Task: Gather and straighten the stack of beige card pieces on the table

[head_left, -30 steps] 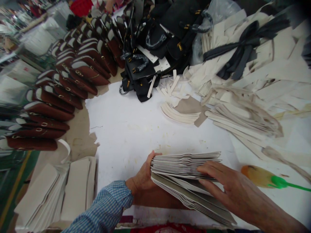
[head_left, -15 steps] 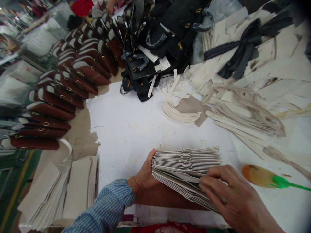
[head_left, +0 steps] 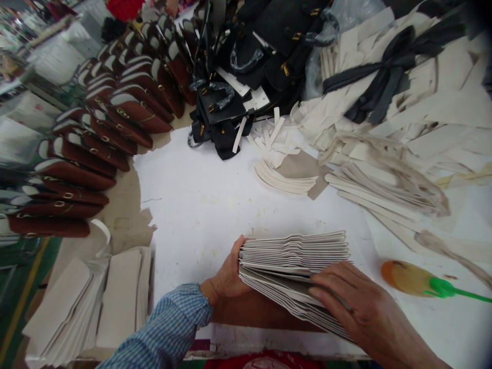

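Observation:
A thick stack of pale folded panels [head_left: 295, 251] stands on edge near the table's front, its layers fanned apart toward the right. My left hand [head_left: 229, 274] grips the stack's left end, with the thumb at the top corner. At the right end my right hand [head_left: 349, 302] has its fingers inside the gap between the upper and lower layers, pinching some of them. Beneath the stack lies a brown sheet [head_left: 265, 312], partly covered by it.
White paper [head_left: 200, 200] covers the table. Brown bags [head_left: 77, 174] stand in rows at the left, black bags [head_left: 265, 56] at the back. Pale stacks [head_left: 119, 297] lie front left, curved strips [head_left: 284, 179] mid-table, offcuts [head_left: 434, 102] at right, an amber bottle with green nozzle [head_left: 407, 277] near my right hand.
My right hand has shifted slightly left and its fingers have moved in the gap between the layers. My left hand keeps its grip. The view has shifted slightly.

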The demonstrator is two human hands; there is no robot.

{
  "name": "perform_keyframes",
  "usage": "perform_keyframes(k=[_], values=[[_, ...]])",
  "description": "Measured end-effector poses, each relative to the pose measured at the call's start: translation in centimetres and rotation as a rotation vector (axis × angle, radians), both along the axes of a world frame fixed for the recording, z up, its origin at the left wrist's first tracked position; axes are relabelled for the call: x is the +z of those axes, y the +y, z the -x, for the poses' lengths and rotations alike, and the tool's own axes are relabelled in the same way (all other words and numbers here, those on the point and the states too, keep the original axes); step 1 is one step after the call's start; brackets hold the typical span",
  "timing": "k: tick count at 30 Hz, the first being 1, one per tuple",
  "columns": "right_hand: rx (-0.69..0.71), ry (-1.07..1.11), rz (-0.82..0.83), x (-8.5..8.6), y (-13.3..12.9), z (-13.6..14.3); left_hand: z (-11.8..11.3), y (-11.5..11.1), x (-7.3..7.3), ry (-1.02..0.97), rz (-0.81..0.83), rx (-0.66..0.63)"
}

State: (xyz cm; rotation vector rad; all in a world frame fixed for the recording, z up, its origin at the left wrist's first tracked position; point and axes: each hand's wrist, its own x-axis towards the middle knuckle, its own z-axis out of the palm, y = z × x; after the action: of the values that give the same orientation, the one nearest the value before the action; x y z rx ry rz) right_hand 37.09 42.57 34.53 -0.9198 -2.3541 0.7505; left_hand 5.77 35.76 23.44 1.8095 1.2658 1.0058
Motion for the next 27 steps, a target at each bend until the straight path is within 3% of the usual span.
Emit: perform_keyframes(k=[10, 20, 27], values=[[0.057, 0.025, 0.041, -0.6, -1.0, 2.0, -0.1, 1.0, 0.1, 0.044, 0.01, -0.093], [0.033, -0.031, 0.317, -0.6, 0.1, 1.3, -0.2, 0.3, 0.3, -0.016, 0.01, 0.005], [0.027, -0.109, 0.4, -0.6, 0.6, 0.9, 0.1, 0.3, 0.3, 0.005, 0.015, -0.01]])
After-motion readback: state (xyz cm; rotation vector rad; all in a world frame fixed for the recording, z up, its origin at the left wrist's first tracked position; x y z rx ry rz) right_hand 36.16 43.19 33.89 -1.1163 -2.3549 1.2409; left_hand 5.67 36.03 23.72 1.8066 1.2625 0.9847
